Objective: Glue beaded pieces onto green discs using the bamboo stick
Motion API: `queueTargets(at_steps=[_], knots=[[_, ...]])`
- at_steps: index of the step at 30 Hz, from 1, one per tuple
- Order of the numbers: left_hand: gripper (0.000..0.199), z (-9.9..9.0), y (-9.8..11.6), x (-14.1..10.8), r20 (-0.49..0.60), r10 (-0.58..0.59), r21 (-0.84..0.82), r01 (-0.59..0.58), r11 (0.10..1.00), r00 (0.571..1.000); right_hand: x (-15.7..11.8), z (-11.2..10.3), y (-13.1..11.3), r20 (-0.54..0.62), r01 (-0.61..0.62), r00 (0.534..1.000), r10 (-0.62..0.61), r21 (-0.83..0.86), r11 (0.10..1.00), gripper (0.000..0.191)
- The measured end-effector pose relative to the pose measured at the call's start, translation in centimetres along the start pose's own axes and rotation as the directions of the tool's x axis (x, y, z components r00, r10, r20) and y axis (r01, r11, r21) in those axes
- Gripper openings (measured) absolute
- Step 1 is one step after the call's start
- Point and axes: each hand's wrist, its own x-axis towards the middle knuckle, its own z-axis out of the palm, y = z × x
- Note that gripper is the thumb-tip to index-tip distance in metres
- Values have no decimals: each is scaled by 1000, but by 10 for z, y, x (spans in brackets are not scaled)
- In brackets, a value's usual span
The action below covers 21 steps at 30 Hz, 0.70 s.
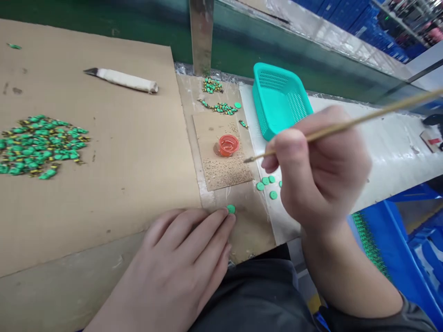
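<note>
A thin paintbrush [332, 127] with a slender wooden handle is pinched between the thumb and fingers of my right hand [320, 170]. Its fine dark tip points left, just above the speckled edge of a small cardboard piece [207, 170]. On that cardboard stands a small red cup [229, 145] with clear liquid in it. My left hand [194, 249] rests low on the table, its fingertips closed on a small round green disc [230, 210]; the thumb is mostly hidden. Several similar green discs [265, 180] lie beneath my right hand.
A turquoise plastic basket [282, 108] stands behind my right hand. Small green-and-yellow pieces form a heap [41, 143] at left and smaller clusters [223, 108] at the back. A white-wrapped knife [126, 80] lies on the large cardboard [138, 152]. A blue crate [391, 244] is at lower right.
</note>
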Motion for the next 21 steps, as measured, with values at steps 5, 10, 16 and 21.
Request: queueTargets(at_steps=[5,10,16,21], knots=[[36,1,-4,-2,-43,22,20,-21,1000,999,32,18,29,-21,22,1000,-23,-34,999,34],[34,3,-8,-2,-51,51,41,-49,998,997,31,26,46,100,1,995,5,-60,998,38],[34,4,-9,-2,-58,58,31,-57,998,997,31,28,51,115,27,993,-17,-93,995,41],[34,5,-9,-3,-50,49,37,-47,998,998,33,28,50,98,1,995,6,-70,998,38]])
